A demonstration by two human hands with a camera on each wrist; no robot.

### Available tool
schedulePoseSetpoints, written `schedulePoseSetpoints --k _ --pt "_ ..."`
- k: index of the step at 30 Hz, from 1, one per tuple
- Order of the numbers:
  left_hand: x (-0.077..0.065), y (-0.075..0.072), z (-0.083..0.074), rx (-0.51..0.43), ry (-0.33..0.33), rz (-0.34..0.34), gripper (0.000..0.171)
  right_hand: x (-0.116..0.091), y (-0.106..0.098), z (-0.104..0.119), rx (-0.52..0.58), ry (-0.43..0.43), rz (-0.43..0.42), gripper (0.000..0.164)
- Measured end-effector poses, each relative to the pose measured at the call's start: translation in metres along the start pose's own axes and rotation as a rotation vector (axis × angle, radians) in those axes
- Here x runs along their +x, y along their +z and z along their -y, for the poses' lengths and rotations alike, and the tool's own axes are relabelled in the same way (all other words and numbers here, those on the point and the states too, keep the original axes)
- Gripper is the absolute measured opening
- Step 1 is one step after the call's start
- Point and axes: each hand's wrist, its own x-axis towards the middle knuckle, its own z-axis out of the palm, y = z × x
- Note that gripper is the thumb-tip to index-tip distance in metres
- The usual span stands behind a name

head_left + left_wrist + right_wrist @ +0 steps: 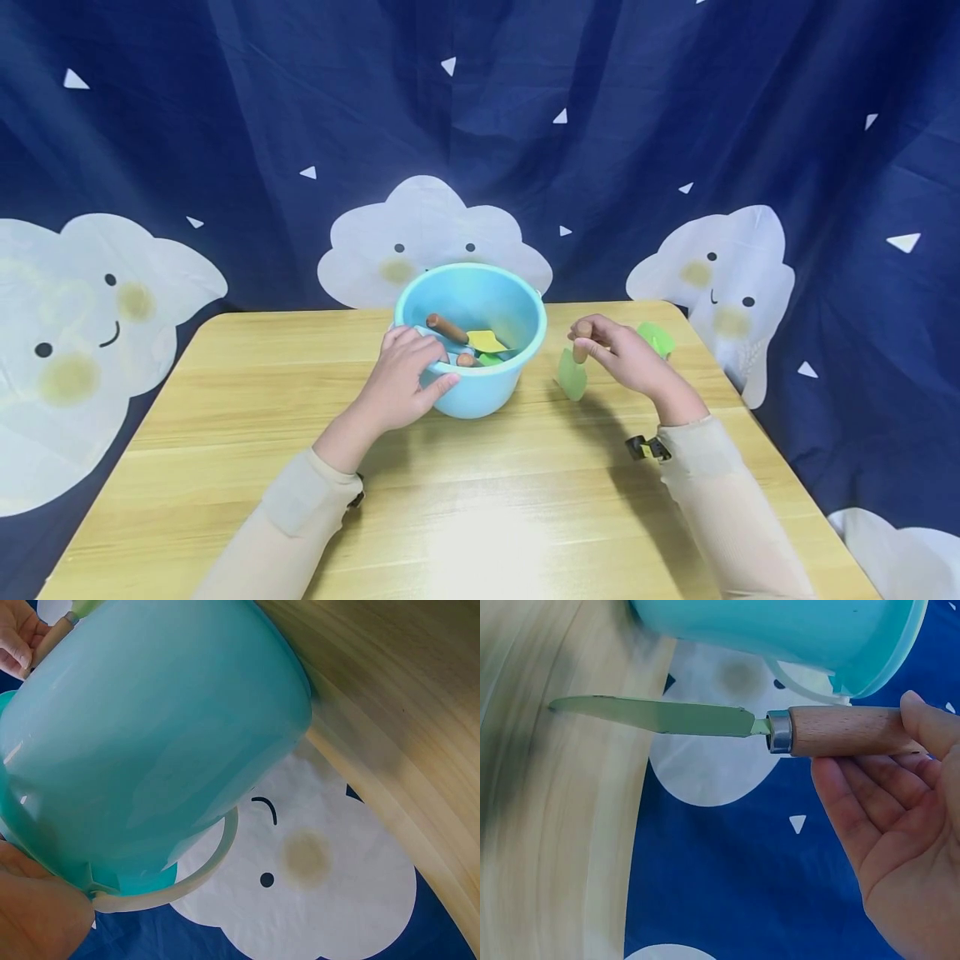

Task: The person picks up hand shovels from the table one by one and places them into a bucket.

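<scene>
My left hand (405,379) grips the near-left rim of a light blue bucket (480,392), fingers over the edge and thumb outside. The bucket stands upright on the table. Inside it lie a yellow-bladed tool (486,341) with a wooden handle, a second wooden handle (465,360) and something green (491,359). To the right of the bucket, my right hand (626,358) pinches the wooden handle of a small green trowel (682,718) between thumb and fingers. Its blade points down, the tip close over the tabletop.
Another green piece (657,338) lies on the wooden table (480,483) beyond my right hand, partly hidden by it. A pale carrying handle (172,896) hangs at the bucket's side. Behind the table hangs a dark blue curtain (510,100) with clouds.
</scene>
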Motion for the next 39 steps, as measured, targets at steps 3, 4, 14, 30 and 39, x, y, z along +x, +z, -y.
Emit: schedulePoseSetpoints --k 3,4,14,30,39 --pt "0.000 0.000 0.000 0.001 -0.002 0.003 0.022 -0.001 -0.001 -0.001 0.000 0.000 -0.004 0.015" --pt "0.000 0.000 0.000 0.001 -0.003 0.003 0.022 -0.001 -0.002 0.000 0.000 -0.003 -0.007 0.016" --pt "-0.001 0.000 0.000 -0.003 0.003 -0.003 0.022 0.001 -0.012 0.009 -0.008 -0.021 -0.036 0.017" --pt "-0.002 -0.001 0.001 0.014 -0.002 0.009 0.023 0.003 -0.042 0.037 -0.047 -0.036 -0.060 0.016" --pt "-0.002 0.000 0.001 0.016 -0.005 0.010 0.023 0.005 -0.059 0.056 -0.082 -0.070 -0.094 0.015"
